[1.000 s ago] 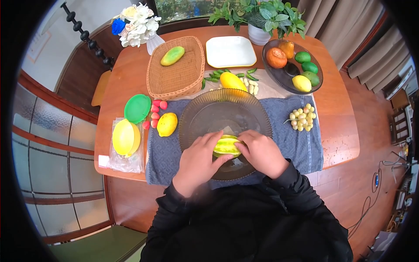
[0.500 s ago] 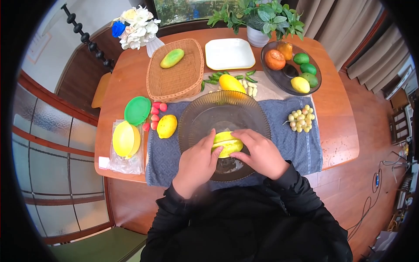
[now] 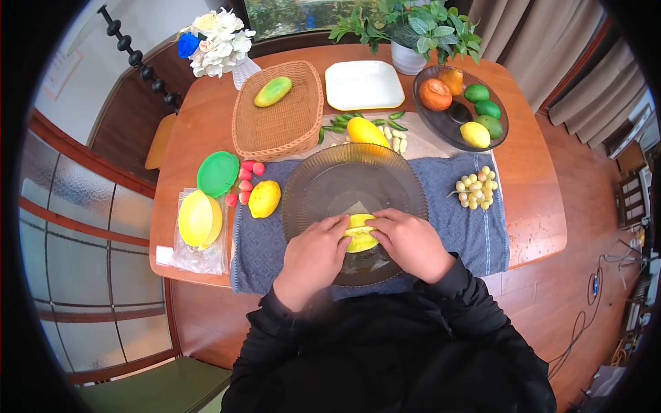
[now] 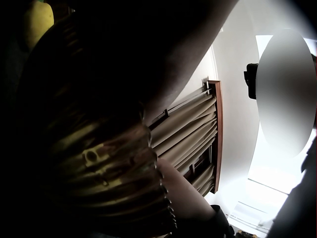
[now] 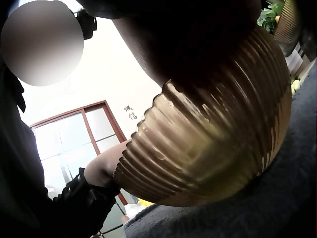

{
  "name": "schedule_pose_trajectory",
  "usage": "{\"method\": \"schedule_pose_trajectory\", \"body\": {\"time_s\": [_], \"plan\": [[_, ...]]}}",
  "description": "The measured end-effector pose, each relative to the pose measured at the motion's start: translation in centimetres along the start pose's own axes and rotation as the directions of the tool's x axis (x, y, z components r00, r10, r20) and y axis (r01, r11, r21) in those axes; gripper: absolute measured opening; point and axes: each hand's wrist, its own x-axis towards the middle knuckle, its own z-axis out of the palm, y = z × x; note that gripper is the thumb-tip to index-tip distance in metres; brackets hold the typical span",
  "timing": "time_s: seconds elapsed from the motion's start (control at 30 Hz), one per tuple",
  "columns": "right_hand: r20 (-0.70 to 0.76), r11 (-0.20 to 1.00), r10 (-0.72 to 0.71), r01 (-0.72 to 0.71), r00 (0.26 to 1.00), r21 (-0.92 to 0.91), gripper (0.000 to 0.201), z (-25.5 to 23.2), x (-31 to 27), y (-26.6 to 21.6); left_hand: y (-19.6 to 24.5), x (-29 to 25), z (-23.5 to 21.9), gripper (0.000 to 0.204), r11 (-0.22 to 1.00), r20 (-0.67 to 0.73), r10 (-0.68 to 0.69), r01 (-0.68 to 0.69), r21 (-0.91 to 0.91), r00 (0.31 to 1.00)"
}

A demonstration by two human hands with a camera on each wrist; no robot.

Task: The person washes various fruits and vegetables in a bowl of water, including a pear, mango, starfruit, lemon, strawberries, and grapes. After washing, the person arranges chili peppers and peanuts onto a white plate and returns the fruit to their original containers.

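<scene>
A yellow-green star fruit (image 3: 361,240) with raised ridges is held over the near half of a large brown see-through ribbed bowl (image 3: 310,182). My left hand (image 3: 313,258) grips its left end between thumb and fingers. From the other side my right hand (image 3: 414,246) holds the right end, thumb on the near face. The fingertips of both hands come close together across the fruit. In the left wrist view the bowl's ribbed wall (image 4: 106,186) hides most of the fruit. A blurred yellow-green patch shows through the bowl wall (image 5: 233,129) in the right wrist view.
The bowl stands on a blue towel (image 3: 458,237). Left of it are a lemon (image 3: 264,199), several radishes (image 3: 245,180), a green lid (image 3: 217,173) and a yellow bowl (image 3: 199,219). Grapes (image 3: 476,188) lie right; behind are a wicker basket (image 3: 279,141), white tray (image 3: 363,86) and fruit plate (image 3: 451,131).
The star fruit has been turned in the fingers, so different ridges face up. It rose slightly half a second ago and is lower now, with both hands closer together over it.
</scene>
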Motion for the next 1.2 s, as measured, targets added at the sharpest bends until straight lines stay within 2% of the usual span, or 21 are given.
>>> {"method": "schedule_pose_trajectory", "body": {"time_s": [0.17, 0.23, 0.27, 0.3, 0.33, 0.37, 0.43, 0.47, 0.5, 0.57, 0.63, 0.7, 0.83, 0.9, 0.93, 1.0, 1.03, 1.07, 1.1, 1.13, 1.2], "plan": [[-0.099, 0.998, -0.058, 0.058, 0.993, -0.001, 0.02, 0.2, 0.1, 0.3, 0.0, 0.0, 0.0, 0.044, 0.997, -0.058, -0.002, -0.002, -0.073, 0.998], [-0.126, 0.998, -0.069, 0.07, 0.99, 0.002, 0.022, 0.0, 0.2, 0.3, -0.1, -0.1, 0.2, 0.048, 0.995, -0.2, 0.061, -0.077, -0.07, 0.978], [-0.161, 0.992, -0.126, 0.123, 0.979, -0.025, 0.026, -0.2, 0.2, 0.2, 0.0, -0.2, 0.1, 0.048, 0.994, -0.185, 0.064, -0.078, -0.07, 0.981], [-0.197, 0.984, -0.177, 0.17, 0.964, -0.049, 0.029, -0.3, 0.1, 0.1, 0.1, -0.3, -0.1, 0.051, 0.987, -0.195, 0.038, -0.067, -0.148, 0.98], [-0.164, 0.978, -0.208, 0.202, 0.964, -0.052, 0.042, -0.5, -0.1, 0.3, 0.1, -0.4, -0.3, 0.055, 0.973, -0.205, 0.005, -0.052, -0.224, 0.979], [-0.16, 0.981, -0.192, 0.189, 0.968, -0.035, 0.042, -0.5, -0.2, 0.1, 0.0, -0.5, -0.3, 0.055, 0.974, -0.185, -0.001, -0.041, -0.223, 0.983], [-0.224, 0.984, -0.178, 0.181, 0.958, -0.008, 0.053, -0.6, -0.4, -0.2, -0.2, -0.4, -0.5, 0.06, 0.981, -0.285, 0.079, -0.125, -0.148, 0.955], [-0.185, 0.987, -0.155, 0.158, 0.97, 0.004, 0.066, -1.0, -0.7, -0.4, 0.4, -0.5, -1.3, 0.06, 0.977, -0.264, 0.027, -0.081, -0.197, 0.964], [-0.194, 0.988, -0.145, 0.151, 0.97, 0.016, 0.066, -1.0, -0.9, -0.4, 0.5, -0.5, -1.9, 0.06, 0.979, -0.252, 0.033, -0.082, -0.186, 0.967], [-0.258, 0.99, -0.106, 0.125, 0.96, 0.058, 0.071, -1.0, -1.4, -0.3, 0.0, -0.1, -3.4, 0.063, 0.99, -0.338, 0.036, -0.079, -0.113, 0.94], [-0.248, 0.993, -0.081, 0.101, 0.965, 0.067, 0.072, -1.0, -2.2, -0.2, -0.9, 0.6, -5.2, 0.066, 0.994, -0.432, 0.088, -0.109, -0.025, 0.898], [-0.223, 0.995, -0.085, 0.095, 0.971, 0.035, 0.073, -1.0, -2.7, 0.0, -1.5, 1.5, -7.9, 0.062, 0.999, -0.434, 0.052, -0.04, 0.037, 0.899], [-0.285, 0.995, -0.1, 0.097, 0.953, -0.022, 0.075, -1.8, -4.1, 1.1, -6.1, 5.3, -11.9, 0.055, 0.999, -0.475, 0.042, -0.032, 0.028, 0.879], [-0.333, 0.998, -0.012, -0.009, 0.943, -0.064, 0.077, -2.5, -5.2, 2.0, -8.6, 7.8, -13.4, 0.05, 0.969, -0.483, 0.177, -0.067, 0.237, 0.857], [-0.356, 0.995, 0.028, -0.061, 0.934, -0.081, 0.077, -2.7, -5.7, 2.7, -10.0, 9.2, -13.9, 0.05, 0.967, -0.481, 0.189, -0.076, 0.245, 0.856], [-0.408, 0.985, 0.111, -0.156, 0.906, -0.079, 0.077, -3.2, -7.1, 4.3, -12.7, 12.2, -14.2, 0.052, 0.98, -0.418, 0.125, -0.045, 0.196, 0.9], [-0.426, 0.975, 0.153, -0.207, 0.891, -0.083, 0.077, -3.4, -7.8, 5.4, -13.5, 13.6, -14.1, 0.052, 0.978, -0.42, 0.134, -0.051, 0.202, 0.898], [-0.436, 0.975, 0.15, -0.206, 0.887, -0.083, 0.077, -3.7, -8.7, 6.3, -14.1, 14.8, -14.1, 0.052, 0.984, -0.375, 0.071, -0.004, 0.178, 0.924], [-0.433, 0.956, 0.209, -0.277, 0.877, -0.098, 0.076, -4.0, -9.7, 7.3, -14.8, 16.0, -14.0, 0.053, 0.987, -0.328, 0.009, 0.044, 0.155, 0.945], [-0.431, 0.931, 0.268, -0.347, 0.862, -0.115, 0.075, -4.2, -10.5, 8.3, -15.6, 17.3, -13.8, 0.053, 0.987, -0.332, 0.018, 0.037, 0.159, 0.943], [-0.438, 0.901, 0.307, -0.406, 0.845, -0.152, 0.074, -4.3, -12.4, 10.6, -17.2, 19.4, -13.2, 0.06, 0.972, -0.248, -0.092, 0.141, 0.186, 0.964]]}}
